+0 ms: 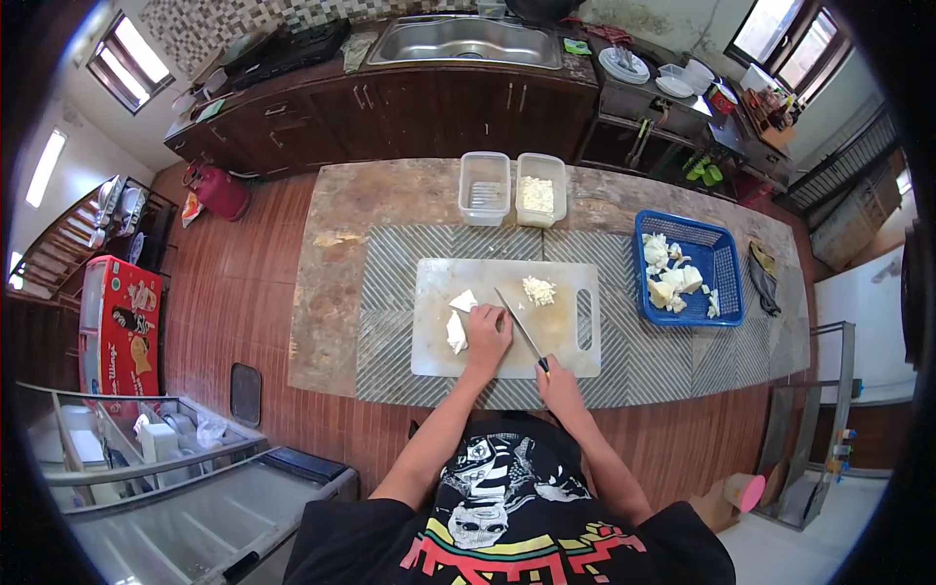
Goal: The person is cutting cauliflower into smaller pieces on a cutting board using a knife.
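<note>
A white plastic cutting board (504,358) with a handle slot lies in front of me. My right hand (559,384) grips a kitchen knife (523,322) by its dark handle, the blade slanting away to the left over the board. To the left of the blade, my left hand (488,340) is curled, its fingertips at the edge of a white vegetable piece (463,300); whether anything is under the fingers is hidden. Another white piece (456,333) lies just left of that hand. Beyond the blade on the right sits a small heap of finely chopped pale vegetable (539,290).
Two clear plastic containers stand behind the board: the left container (485,157) looks bare, the right container (541,161) holds chopped pieces (538,195). A blue plastic basket (720,270) with white vegetable chunks (673,281) is on the right, beside a dark cloth-like item (763,281).
</note>
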The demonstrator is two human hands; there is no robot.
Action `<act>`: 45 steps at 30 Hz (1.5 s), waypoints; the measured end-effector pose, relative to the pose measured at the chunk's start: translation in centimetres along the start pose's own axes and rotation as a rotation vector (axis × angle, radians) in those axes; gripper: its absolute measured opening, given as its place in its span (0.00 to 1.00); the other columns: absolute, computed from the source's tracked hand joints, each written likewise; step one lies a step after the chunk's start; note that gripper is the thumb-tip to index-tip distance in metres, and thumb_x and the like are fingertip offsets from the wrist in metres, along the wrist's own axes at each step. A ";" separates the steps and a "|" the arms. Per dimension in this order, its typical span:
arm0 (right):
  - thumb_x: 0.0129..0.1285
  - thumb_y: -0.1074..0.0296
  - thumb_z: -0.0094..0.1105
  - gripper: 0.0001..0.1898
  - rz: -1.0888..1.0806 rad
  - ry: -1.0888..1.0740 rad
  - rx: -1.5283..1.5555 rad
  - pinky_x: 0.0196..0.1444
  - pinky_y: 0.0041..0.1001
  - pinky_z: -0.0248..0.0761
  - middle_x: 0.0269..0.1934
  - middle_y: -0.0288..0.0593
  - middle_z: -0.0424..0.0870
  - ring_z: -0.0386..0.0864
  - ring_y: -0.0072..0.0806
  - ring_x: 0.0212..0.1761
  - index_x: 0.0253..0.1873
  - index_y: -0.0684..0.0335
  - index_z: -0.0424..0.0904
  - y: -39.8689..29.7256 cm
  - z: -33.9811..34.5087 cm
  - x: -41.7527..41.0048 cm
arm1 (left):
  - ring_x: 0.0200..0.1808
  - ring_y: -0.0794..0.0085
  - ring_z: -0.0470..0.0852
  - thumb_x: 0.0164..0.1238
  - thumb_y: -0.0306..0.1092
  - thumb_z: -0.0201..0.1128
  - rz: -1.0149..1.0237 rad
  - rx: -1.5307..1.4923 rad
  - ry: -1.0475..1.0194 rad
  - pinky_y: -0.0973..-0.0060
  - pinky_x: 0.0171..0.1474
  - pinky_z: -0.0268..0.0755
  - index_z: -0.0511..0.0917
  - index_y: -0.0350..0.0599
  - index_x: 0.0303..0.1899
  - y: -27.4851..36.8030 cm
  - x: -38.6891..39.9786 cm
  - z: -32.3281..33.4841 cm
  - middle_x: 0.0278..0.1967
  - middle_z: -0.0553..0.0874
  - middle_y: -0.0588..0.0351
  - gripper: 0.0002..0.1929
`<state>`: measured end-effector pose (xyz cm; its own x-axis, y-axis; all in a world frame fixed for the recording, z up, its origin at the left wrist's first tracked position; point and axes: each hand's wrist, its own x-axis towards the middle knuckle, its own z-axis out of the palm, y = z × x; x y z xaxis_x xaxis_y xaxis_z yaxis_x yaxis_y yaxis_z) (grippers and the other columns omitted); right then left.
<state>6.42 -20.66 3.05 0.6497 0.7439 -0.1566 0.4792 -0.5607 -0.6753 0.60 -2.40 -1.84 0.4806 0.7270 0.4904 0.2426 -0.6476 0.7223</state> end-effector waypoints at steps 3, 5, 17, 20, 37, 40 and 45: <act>0.75 0.59 0.56 0.13 0.043 -0.008 -0.083 0.32 0.60 0.71 0.27 0.67 0.81 0.80 0.69 0.33 0.47 0.64 0.71 -0.8 0.7 0.0 | 0.39 0.53 0.78 0.57 0.22 0.70 -0.005 -0.004 -0.001 0.61 0.44 0.72 0.80 0.40 0.34 0.1 -0.1 -0.1 0.33 0.81 0.50 0.06; 0.75 0.58 0.55 0.13 0.069 0.009 -0.154 0.32 0.61 0.71 0.26 0.67 0.81 0.80 0.69 0.33 0.48 0.64 0.70 -1.2 0.8 -0.4 | 0.38 0.54 0.78 0.57 0.21 0.69 -0.010 0.009 -0.011 0.61 0.44 0.71 0.80 0.40 0.34 0.1 -0.1 -0.2 0.33 0.81 0.50 0.06; 0.76 0.55 0.53 0.13 0.175 0.099 -0.170 0.36 0.59 0.76 0.27 0.64 0.83 0.83 0.65 0.33 0.48 0.61 0.72 0.1 -1.1 -1.3 | 0.39 0.54 0.79 0.60 0.23 0.68 -0.016 0.022 -0.033 0.61 0.45 0.72 0.83 0.40 0.34 0.4 0.1 -0.4 0.33 0.82 0.51 0.03; 0.76 0.54 0.54 0.15 0.173 0.100 -0.028 0.37 0.59 0.75 0.28 0.64 0.84 0.82 0.66 0.34 0.48 0.62 0.72 1.3 -1.7 -1.7 | 0.38 0.53 0.79 0.61 0.23 0.67 0.021 0.037 -0.056 0.60 0.44 0.73 0.82 0.40 0.33 1.3 0.4 -0.3 0.33 0.82 0.50 0.01; 0.74 0.58 0.57 0.15 0.020 -0.078 0.122 0.38 0.57 0.72 0.31 0.67 0.82 0.80 0.68 0.38 0.46 0.68 0.74 2.3 -1.4 -1.5 | 0.46 0.50 0.83 0.75 0.33 0.60 -0.266 -0.003 -0.072 0.61 0.51 0.75 0.79 0.37 0.50 4.7 -0.7 -4.4 0.43 0.84 0.43 0.11; 0.73 0.60 0.57 0.14 0.034 -0.021 0.125 0.38 0.56 0.72 0.31 0.67 0.82 0.80 0.67 0.37 0.45 0.68 0.74 0.8 -1.5 -0.3 | 0.44 0.53 0.83 0.72 0.32 0.63 -0.305 0.042 -0.100 0.62 0.47 0.75 0.79 0.39 0.51 4.5 -0.9 -6.8 0.43 0.83 0.45 0.11; 0.74 0.61 0.56 0.13 0.104 0.109 0.099 0.39 0.57 0.73 0.31 0.66 0.83 0.81 0.67 0.38 0.46 0.67 0.74 2.1 -1.4 0.5 | 0.40 0.55 0.80 0.68 0.29 0.65 -0.380 0.101 -0.009 0.64 0.44 0.73 0.79 0.37 0.49 5.4 -1.3 -9.6 0.44 0.81 0.47 0.11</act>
<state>8.55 -22.02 2.54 0.7553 0.6370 -0.1543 0.3488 -0.5900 -0.7282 -6.80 -4.66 6.05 0.3481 0.9175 0.1923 0.4863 -0.3521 0.7997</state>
